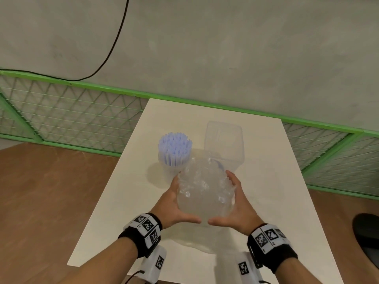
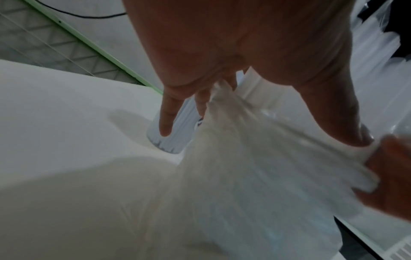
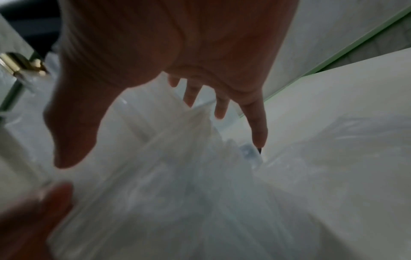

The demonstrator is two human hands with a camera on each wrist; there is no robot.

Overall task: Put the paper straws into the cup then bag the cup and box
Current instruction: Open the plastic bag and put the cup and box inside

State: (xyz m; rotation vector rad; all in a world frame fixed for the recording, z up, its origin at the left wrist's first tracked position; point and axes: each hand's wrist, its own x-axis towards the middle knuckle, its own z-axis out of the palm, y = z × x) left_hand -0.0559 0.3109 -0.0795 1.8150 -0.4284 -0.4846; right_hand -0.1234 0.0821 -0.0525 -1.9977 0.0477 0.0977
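Note:
A clear cup (image 1: 174, 160) packed with pale blue paper straws (image 1: 175, 144) stands upright at the back left of the white table (image 1: 266, 181). An empty clear box (image 1: 224, 142) stands just right of it. In front of both, a crumpled clear plastic bag (image 1: 203, 191) is held above the table between my hands. My left hand (image 1: 174, 203) grips its left side and my right hand (image 1: 240, 203) its right side, thumbs nearly meeting at the near edge. In the left wrist view the bag (image 2: 244, 176) stretches from my fingers to the thumb, with the cup (image 2: 175, 135) beyond. The right wrist view shows the bag (image 3: 189, 176) bunched under my palm.
A green mesh fence (image 1: 71, 111) runs behind the table along a grey wall, with a black cable (image 1: 114, 46) hanging over it. Brown floor (image 1: 51, 201) lies to the left. A dark rounded object (image 1: 367, 238) sits at the right edge.

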